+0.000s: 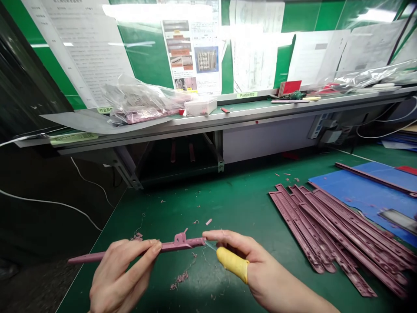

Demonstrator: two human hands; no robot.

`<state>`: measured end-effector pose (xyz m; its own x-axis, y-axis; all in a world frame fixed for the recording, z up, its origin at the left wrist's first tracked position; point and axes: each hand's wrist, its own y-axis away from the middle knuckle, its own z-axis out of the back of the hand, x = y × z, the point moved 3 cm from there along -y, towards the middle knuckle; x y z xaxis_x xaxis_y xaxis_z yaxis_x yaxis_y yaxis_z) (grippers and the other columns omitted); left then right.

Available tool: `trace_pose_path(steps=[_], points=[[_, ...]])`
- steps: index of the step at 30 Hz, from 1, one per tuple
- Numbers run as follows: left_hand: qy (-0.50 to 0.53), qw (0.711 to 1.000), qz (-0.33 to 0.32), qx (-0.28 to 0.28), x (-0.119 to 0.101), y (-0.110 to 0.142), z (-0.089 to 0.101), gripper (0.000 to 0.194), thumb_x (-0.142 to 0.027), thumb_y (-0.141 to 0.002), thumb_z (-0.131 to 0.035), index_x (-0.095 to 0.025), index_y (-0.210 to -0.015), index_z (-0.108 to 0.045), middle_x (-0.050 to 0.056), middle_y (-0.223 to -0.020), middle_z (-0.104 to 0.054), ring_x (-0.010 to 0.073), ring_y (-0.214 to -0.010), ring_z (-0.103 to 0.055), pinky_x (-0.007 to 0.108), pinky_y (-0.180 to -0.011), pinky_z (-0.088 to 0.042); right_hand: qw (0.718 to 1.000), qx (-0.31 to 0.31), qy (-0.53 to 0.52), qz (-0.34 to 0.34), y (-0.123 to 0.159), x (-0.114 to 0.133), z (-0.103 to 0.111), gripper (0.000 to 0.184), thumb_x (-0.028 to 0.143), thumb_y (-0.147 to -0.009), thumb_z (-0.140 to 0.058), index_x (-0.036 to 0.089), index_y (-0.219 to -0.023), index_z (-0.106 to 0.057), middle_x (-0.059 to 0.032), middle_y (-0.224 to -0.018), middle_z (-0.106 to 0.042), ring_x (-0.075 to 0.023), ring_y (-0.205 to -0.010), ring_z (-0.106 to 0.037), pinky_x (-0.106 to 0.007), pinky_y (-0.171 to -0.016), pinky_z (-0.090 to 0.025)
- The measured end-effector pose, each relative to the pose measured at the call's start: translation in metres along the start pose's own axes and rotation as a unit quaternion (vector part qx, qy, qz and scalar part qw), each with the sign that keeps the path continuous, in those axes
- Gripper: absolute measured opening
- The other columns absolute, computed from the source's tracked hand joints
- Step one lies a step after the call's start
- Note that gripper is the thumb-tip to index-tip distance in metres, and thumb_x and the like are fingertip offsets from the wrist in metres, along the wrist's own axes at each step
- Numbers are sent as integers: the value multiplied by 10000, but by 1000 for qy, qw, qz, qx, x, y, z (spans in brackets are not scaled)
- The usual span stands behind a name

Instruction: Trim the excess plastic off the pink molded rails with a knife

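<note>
The moulded plastic strip point(182, 244) in the left grip point(120, 274) is dull mauve-pink, like the stacked strips point(329, 230) beyond the right grip point(273, 278), whose thumb wears a mustard-yellow finger cot point(232, 263). Ahead of the grips, the worktop mat point(241, 204) is deep green, the sheet point(355, 191) bright blue.

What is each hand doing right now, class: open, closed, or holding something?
Left hand: closed, pinching a pink plastic strip.
Right hand: closed on a small blade, yellow finger cot on the thumb.

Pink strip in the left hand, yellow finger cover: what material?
The pink strip in the left hand looks like matte molded plastic; curled shavings suggest it cuts easily. The yellow finger cover on the right hand looks like smooth, thin latex, though that's unconfirmed.
</note>
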<state>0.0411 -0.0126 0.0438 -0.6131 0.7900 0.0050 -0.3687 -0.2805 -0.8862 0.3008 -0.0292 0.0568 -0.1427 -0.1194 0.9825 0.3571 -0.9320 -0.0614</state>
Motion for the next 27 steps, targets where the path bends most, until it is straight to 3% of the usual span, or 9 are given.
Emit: trace_pose_path(steps=[4, 6, 8, 11, 13, 16, 19, 23, 27], points=[[165, 958, 233, 11, -10, 4, -14, 424, -153, -755, -724, -335, -1135, -677, 24, -985, -690, 226, -886, -636, 308, -771, -513, 983, -98, 146, 44, -7, 1, 15, 393, 226, -931, -452, 399, -1267, -559, -6, -962, -548, -153, -904, -535, -316, -863, -430], [270, 858, 437, 3, -18, 6, -27, 401, -347, -755, -738, -325, -1148, -663, 26, -900, -678, 198, -761, -630, 257, -634, -525, 987, -96, 121, 34, -10, -6, 19, 376, 256, -920, -489, 367, -1272, -561, -11, -970, -559, -154, -897, -534, -307, -846, -438], [373, 714, 592, 8, -30, 6, -43, 517, -502, -768, -690, -299, -1234, -598, -2, -696, -593, 137, -547, -537, 214, -457, -463, 994, -97, 52, 13, -14, -17, 19, 323, 325, -915, -515, 297, -1224, -605, -27, -981, -587, -144, -840, -531, -275, -766, -451], [481, 531, 698, 0, -43, 0, -64, 481, -548, -803, -633, -242, -1173, -597, -57, -556, -428, 71, -394, -343, 171, -351, -348, 995, -86, -55, -8, -21, -32, 14, 354, 416, -952, -433, 225, -1200, -599, -41, -904, -621, -106, -641, -483, -230, -563, -409], [512, 463, 724, -19, -46, -2, -73, 364, -528, -808, -640, -197, -961, -631, -56, -560, -427, 46, -376, -292, 161, -341, -319, 997, -62, -34, 22, -27, -36, 9, 367, 421, -976, -379, 229, -1226, -566, -25, -825, -622, -99, -590, -464, -221, -524, -377], [525, 431, 734, -23, -49, -1, -83, 331, -504, -788, -680, -193, -885, -617, -61, -539, -404, 44, -381, -295, 151, -340, -293, 974, -86, 162, 130, -39, -31, 8, 315, 403, -976, -405, 219, -1110, -621, -18, -789, -623, -122, -664, -514, -239, -602, -386], [541, 427, 724, -14, -54, 2, -87, 399, -503, -765, -707, -232, -1044, -617, -82, -494, -346, 49, -378, -289, 144, -344, -273, 903, -145, 347, 207, -54, -20, 11, 374, 510, -936, -460, 186, -970, -644, -34, -812, -639, -141, -690, -545, -251, -608, -353], [559, 427, 711, -11, -62, 0, -85, 418, -540, -707, -742, -199, -927, -641, -90, -478, -327, 35, -379, -251, 142, -345, -257, 815, -167, 505, 230, -67, -7, 11, 542, 662, -898, -390, 173, -819, -608, -30, -720, -602, -139, -622, -517, -258, -531, -263], [562, 444, 698, -2, -65, -3, -81, 381, -529, -723, -734, -183, -845, -637, -90, -477, -323, 28, -386, -250, 138, -360, -259, 768, -158, 581, 218, -68, -2, 9, 503, 622, -919, -402, 174, -737, -542, -13, -674, -564, -117, -565, -466, -265, -503, -184]])
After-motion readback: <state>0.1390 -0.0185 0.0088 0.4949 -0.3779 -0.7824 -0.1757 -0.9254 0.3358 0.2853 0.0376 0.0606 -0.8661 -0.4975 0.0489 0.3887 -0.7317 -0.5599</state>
